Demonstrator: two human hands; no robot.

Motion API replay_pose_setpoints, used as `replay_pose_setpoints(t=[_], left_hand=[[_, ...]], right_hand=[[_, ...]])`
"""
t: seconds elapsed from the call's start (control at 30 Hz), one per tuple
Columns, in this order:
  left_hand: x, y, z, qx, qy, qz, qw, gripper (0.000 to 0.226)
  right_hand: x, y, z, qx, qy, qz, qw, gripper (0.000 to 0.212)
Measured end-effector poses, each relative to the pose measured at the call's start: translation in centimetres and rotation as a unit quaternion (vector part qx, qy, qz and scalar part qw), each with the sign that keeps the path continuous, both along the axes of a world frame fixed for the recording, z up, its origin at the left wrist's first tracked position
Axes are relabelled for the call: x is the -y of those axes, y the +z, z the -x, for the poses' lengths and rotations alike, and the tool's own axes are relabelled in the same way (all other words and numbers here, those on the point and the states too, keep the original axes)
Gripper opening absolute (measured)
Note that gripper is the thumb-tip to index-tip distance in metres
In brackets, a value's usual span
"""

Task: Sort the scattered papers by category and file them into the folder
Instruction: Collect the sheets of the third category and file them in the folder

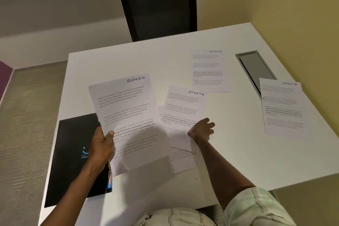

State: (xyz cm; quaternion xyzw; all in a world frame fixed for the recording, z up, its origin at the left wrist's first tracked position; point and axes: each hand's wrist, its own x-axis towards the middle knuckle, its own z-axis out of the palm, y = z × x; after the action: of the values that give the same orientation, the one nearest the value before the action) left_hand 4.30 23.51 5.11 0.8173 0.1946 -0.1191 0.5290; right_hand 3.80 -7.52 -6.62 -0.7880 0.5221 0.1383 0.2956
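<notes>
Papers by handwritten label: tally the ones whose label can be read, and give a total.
ADMIN: 1, the sheet held up by the left hand.
SPORTS: 3, one under the right hand, one at the far middle, one at the right edge.
Total: 4. More sheets lie beneath, labels hidden.

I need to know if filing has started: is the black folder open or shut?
Shut: the black folder lies flat on the table, its printed cover up, no papers visibly inside.

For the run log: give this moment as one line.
left hand holds ADMIN sheet | right hand on SPORTS sheet | black folder closed
</notes>
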Motion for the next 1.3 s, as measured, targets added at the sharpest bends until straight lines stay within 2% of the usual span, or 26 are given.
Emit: replay_pose_setpoints(t=[0.17, 0.27, 0.43, 0.57, 0.7, 0.87, 1.07, 1.13, 1.2, 1.23, 1.3], left_hand=[[1.3, -0.3, 0.3, -0.010, 0.032, 0.016, 0.999, 0.014], [1.9, -0.3, 0.6, 0.003, 0.038, 0.008, 0.999, 0.015], [3.1, 0.0, 1.1, 0.027, 0.038, -0.008, 0.999, 0.008], [3.4, 0.5, 1.3, 0.025, 0.035, -0.023, 0.999, 0.010], [2.9, 0.7, 1.1, 0.023, 0.036, -0.035, 0.998, 0.020], [1.9, 1.1, 1.2, 0.027, 0.055, -0.026, 0.998, 0.011], [0.1, 1.2, 1.1, 0.029, 0.073, -0.033, 0.996, 0.015], [-0.3, 1.0, 1.0, 0.029, 0.072, -0.034, 0.996, 0.017], [0.0, 0.8, 1.1, 0.028, 0.066, -0.025, 0.997, 0.014], [0.3, 0.7, 1.1, 0.030, 0.064, -0.019, 0.997, 0.012], [1.4, 0.9, 1.2, 0.031, 0.057, -0.005, 0.998, 0.011]], right_hand=[[0.0, 0.2, 0.0, 0.017, 0.007, 0.000, 1.000, 0.046], [0.1, 0.4, 0.2, 0.017, 0.033, 0.000, 0.999, 0.051], [0.2, 0.5, 1.0, 0.074, 0.022, -0.034, 0.996, 0.062], [1.3, 0.6, 2.5, 0.124, 0.035, -0.059, 0.990, 0.050], [5.4, 1.1, 4.6, 0.141, 0.000, -0.060, 0.988, 0.052], [13.0, 2.0, 8.2, 0.173, -0.075, -0.019, 0.982, 0.050], [18.1, 2.8, 10.8, 0.120, -0.106, 0.025, 0.987, 0.044], [17.9, 3.1, 10.7, 0.069, -0.075, 0.092, 0.991, 0.047], [16.9, 3.5, 10.2, 0.061, -0.017, 0.169, 0.984, 0.047], [16.2, 3.5, 9.7, 0.087, 0.009, 0.178, 0.980, 0.045], [14.1, 3.7, 8.6, 0.168, 0.069, 0.120, 0.976, 0.042]])
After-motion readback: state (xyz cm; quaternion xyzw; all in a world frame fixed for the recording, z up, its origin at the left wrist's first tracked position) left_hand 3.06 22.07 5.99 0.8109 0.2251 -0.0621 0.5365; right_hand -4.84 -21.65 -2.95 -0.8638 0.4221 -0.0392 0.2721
